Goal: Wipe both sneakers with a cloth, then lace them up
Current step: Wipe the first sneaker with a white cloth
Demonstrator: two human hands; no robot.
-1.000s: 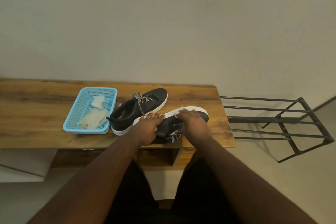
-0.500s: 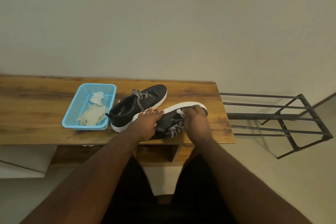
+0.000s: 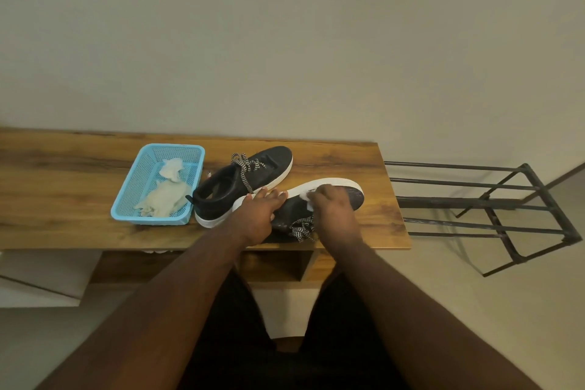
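Sneakers sit side by side on the wooden bench (image 3: 95, 231), and we have only the head view to go on. The near sneaker (image 3: 353, 196) lies tipped on its side at the bench's front edge, white sole turned away from us, toe to the right. The far sneaker (image 3: 253, 177) stands upright just behind it, its heel beside the blue basket (image 3: 126, 199), which holds spare rags (image 3: 164, 198).

Our left hand (image 3: 258, 217) rests flat on the near sneaker's heel end, fingers straight and spread, pinning it down. Our right hand (image 3: 332, 212) presses a white cloth (image 3: 308, 198) against the upper close to the toe; its fingers are curled down over the cloth, most of which is hidden beneath them. Striped laces (image 3: 300, 229) spill loose from the near sneaker between our wrists. The far sneaker's laces (image 3: 245, 168) also hang untied.

We judge the wiping to be in hand on the first sneaker, with lacing not yet begun. The sneaker looks light, with a soft upper that gives under pressure and a stiff rubber sole. Tipped like this, it may slide or roll, so the sole rim and heel are the firm places to hold. A metal rack (image 3: 506, 199) stands on the floor to the right.
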